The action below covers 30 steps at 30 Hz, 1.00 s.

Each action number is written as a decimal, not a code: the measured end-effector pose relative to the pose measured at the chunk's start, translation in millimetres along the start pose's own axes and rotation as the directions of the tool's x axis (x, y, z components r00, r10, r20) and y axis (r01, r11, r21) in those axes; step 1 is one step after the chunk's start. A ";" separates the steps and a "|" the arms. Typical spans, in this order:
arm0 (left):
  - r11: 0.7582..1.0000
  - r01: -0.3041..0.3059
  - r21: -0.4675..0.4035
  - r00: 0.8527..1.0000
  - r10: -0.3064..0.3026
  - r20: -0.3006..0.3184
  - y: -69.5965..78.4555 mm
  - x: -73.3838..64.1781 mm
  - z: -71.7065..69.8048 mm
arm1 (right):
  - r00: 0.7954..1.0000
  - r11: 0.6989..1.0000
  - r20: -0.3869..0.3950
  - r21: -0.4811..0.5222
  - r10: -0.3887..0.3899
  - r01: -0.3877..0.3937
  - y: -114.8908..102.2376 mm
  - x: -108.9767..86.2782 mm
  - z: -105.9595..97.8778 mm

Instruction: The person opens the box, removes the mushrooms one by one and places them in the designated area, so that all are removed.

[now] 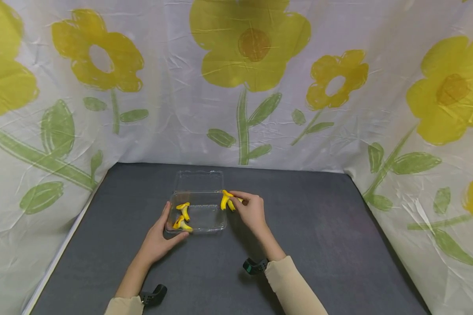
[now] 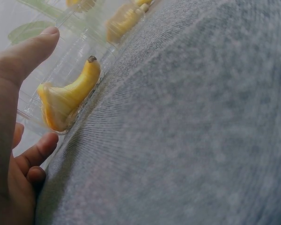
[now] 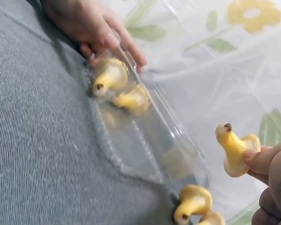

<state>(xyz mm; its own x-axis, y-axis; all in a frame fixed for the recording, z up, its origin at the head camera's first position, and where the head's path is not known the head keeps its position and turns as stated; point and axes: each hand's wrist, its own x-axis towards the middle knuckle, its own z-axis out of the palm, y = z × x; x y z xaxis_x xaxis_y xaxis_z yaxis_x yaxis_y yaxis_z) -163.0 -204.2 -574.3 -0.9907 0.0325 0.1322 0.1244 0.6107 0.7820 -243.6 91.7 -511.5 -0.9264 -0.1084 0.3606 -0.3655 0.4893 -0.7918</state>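
A clear plastic box (image 1: 206, 229) stands on the table, its hinged lid (image 1: 199, 180) folded back. Two yellow trumpet-shaped mushrooms lie in its left part: an upper mushroom (image 1: 184, 211) and a lower mushroom (image 1: 182, 224). My left hand (image 1: 157, 239) rests against the box's near left corner, thumb along the front and straight fingers along the left side. Over the box's right edge, my right hand (image 1: 252, 212) pinches another yellow mushroom (image 3: 234, 147) between thumb and finger, its dark stem end pointing away. More mushrooms (image 3: 194, 201) lie on the table just right of the box.
The dark grey tabletop (image 1: 319, 236) surrounds the box. A pale curtain (image 1: 165, 105) printed with yellow flowers hangs along the back and both sides. Each wrist wears a black band (image 1: 153, 295).
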 end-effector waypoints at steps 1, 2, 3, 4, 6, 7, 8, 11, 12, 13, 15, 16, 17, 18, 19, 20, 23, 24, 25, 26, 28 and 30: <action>1.000 0.000 -0.002 1.000 0.000 0.001 0.1 -0.2 0.1 | 1.000 1.000 -0.009 0.004 0.006 -0.006 2.2 -1.0 -1.6; 1.000 0.000 -0.006 1.000 0.000 0.000 -0.3 -0.3 0.2 | 1.000 1.000 -0.016 0.011 0.013 -0.013 4.9 -2.0 -2.9; 1.000 0.002 -0.005 1.000 -0.002 0.001 -0.5 -0.4 0.3 | 1.000 1.000 -0.024 0.018 0.015 -0.015 7.2 -2.9 -4.2; 1.000 0.003 -0.008 1.000 -0.003 0.001 -0.8 -0.3 0.5 | 0.999 1.000 -0.031 0.022 0.018 -0.017 9.7 -3.9 -5.4; 1.000 0.005 -0.013 1.000 -0.005 -0.001 -0.8 -0.4 0.4 | 0.999 1.000 -0.040 0.023 0.019 -0.018 13.9 -6.2 -7.6; 1.000 0.005 -0.009 1.000 -0.005 0.001 -1.0 -0.4 0.3 | 0.999 0.999 -0.046 0.024 0.022 -0.021 15.9 -7.4 -8.4; 1.000 0.003 -0.004 1.000 -0.003 0.002 -1.2 -0.3 0.2 | 0.998 1.000 -0.051 0.021 0.023 -0.022 17.7 -8.8 -9.2; 1.000 0.003 0.002 1.000 -0.003 0.002 -1.5 0.0 0.0 | 0.997 1.000 -0.066 0.004 0.031 -0.031 22.8 -13.8 -10.2; 1.000 0.004 0.002 1.000 -0.004 0.003 -1.8 0.2 0.0 | 0.997 1.000 -0.068 0.004 0.031 -0.031 24.7 -15.8 -10.1; 1.000 0.006 0.004 1.000 -0.006 0.005 -1.9 0.4 0.2 | 0.997 0.999 -0.073 0.005 0.034 -0.033 26.4 -18.0 -9.9; 1.000 0.012 -0.001 1.000 -0.012 0.006 -1.8 0.9 0.7 | 0.997 0.999 -0.074 0.019 0.039 -0.038 30.2 -22.7 -8.9; 1.000 0.015 -0.002 1.000 -0.015 0.008 -1.8 1.0 0.8 | 0.997 0.999 -0.071 0.026 0.044 -0.042 31.8 -24.9 -8.1; 1.000 0.016 -0.002 1.000 -0.016 0.009 -1.8 1.0 0.9 | 0.996 0.998 -0.067 0.034 0.051 -0.048 33.3 -27.1 -7.1; 1.000 0.016 -0.002 1.000 -0.016 0.010 -1.7 1.1 0.9 | 0.996 0.998 -0.060 0.039 0.059 -0.057 34.7 -29.1 -6.2; 1.000 0.015 -0.002 1.000 -0.015 0.010 -1.6 1.1 1.0 | 0.996 0.997 -0.056 0.042 0.068 -0.066 36.1 -31.1 -5.3; 1.000 0.015 -0.002 1.000 -0.015 0.010 -1.6 1.0 1.1 | 0.996 0.996 -0.050 0.045 0.077 -0.074 37.4 -32.9 -4.3; 1.000 0.013 -0.003 1.000 -0.013 0.010 -1.7 0.8 1.1 | 0.995 0.995 -0.036 0.047 0.092 -0.091 40.4 -37.1 -1.8; 1.000 0.012 0.000 1.000 -0.012 0.009 -1.8 0.8 1.1 | 0.995 0.995 -0.030 0.052 0.091 -0.089 41.3 -38.4 -1.1; 1.000 0.012 0.000 1.000 -0.012 0.009 -2.0 0.8 1.1 | 0.996 0.994 -0.024 0.060 0.092 -0.090 42.3 -39.5 -0.4; 1.000 0.015 0.002 1.000 -0.015 0.010 -1.9 0.9 1.2 | 0.996 0.994 -0.018 0.065 0.092 -0.091 43.2 -40.3 0.5; 1.000 0.014 0.006 1.000 -0.014 0.009 -1.5 1.0 0.9 | 0.996 0.993 -0.005 0.072 0.092 -0.091 45.3 -41.7 2.1; 1.000 0.018 0.010 1.000 -0.018 0.010 -1.0 1.3 0.6 | 0.996 0.993 0.007 0.074 0.091 -0.092 47.4 -42.7 3.6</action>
<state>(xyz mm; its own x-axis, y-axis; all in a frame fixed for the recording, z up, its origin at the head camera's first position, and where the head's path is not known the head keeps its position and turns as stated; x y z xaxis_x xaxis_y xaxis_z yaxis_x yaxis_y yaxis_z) -164.5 -204.3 -575.3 -0.9932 0.0293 0.1123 0.1062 0.6190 0.7782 -221.6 116.4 -566.1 -0.9565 -0.0698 0.2831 -0.2848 0.4321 -0.8557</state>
